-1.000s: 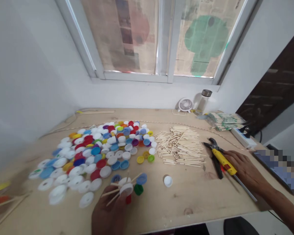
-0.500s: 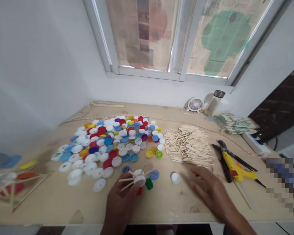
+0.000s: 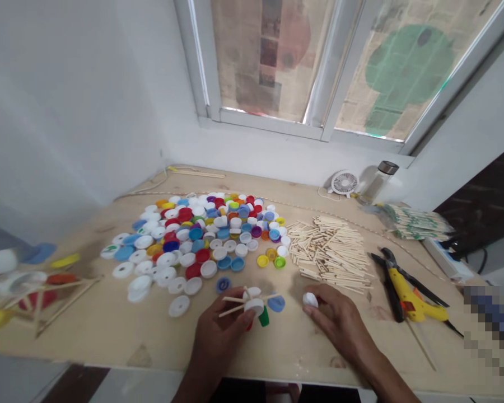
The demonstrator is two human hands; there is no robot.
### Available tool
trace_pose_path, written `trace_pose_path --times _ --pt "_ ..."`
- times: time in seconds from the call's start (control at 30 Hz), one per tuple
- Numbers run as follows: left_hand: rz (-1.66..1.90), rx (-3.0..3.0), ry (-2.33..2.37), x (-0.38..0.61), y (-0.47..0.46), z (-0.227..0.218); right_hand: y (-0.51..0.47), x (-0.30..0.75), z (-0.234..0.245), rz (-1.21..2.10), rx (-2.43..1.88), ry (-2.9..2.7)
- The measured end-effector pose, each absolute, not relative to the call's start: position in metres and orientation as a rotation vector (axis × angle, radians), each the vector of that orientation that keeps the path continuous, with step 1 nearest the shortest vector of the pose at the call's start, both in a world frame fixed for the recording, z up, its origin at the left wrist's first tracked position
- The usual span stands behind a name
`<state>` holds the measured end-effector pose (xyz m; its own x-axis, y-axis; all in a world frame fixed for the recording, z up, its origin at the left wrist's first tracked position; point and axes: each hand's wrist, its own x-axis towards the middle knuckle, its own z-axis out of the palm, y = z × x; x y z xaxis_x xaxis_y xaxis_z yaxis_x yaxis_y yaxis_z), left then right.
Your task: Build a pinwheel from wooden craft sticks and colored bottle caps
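Observation:
My left hand [image 3: 224, 330] is closed on an assembly of bottle caps and wooden sticks [image 3: 252, 306], near the front of the table. Its white caps sit at the middle, with sticks poking out sideways; blue, green and red caps show at its right and underside. Between the thumb and fingers of my right hand [image 3: 336, 316] is a white bottle cap [image 3: 309, 300], a short way right of the assembly. Just beyond my left hand lies a blue cap [image 3: 224, 285] on the wood.
A wide pile of coloured bottle caps [image 3: 201, 254] covers the left middle of the table [image 3: 151, 341]. Cut sticks [image 3: 336, 252] are heaped right of it. Further right lie pliers [image 3: 388, 285] and a yellow glue gun [image 3: 414, 299]. A stick-and-cap structure [image 3: 37, 296] stands far left.
My right hand has moved left and taken hold of the white cap that lay on the table. The left hand still holds the assembly. The whole view has shifted slightly.

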<state>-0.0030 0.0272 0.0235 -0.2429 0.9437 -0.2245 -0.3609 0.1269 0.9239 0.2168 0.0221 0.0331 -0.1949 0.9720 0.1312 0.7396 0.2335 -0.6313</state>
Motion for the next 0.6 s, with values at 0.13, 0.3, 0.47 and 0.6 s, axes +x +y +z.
trace_pose_path --times 0.13,0.3,0.47,0.6 --pt "1.398 0.714 1.234 -0.004 0.028 0.021 0.026 0.212 0.051 0.712 -1.418 -1.981" --pt "1.372 0.740 1.260 -0.006 0.027 0.018 0.031 0.197 0.057 0.686 -1.349 -1.982" --pt "1.349 0.788 1.234 -0.007 0.028 0.017 0.037 0.183 0.065 0.620 -1.327 -2.041" --pt "1.370 0.792 1.197 -0.009 0.030 0.014 0.042 0.177 0.067 0.586 -1.262 -2.114"
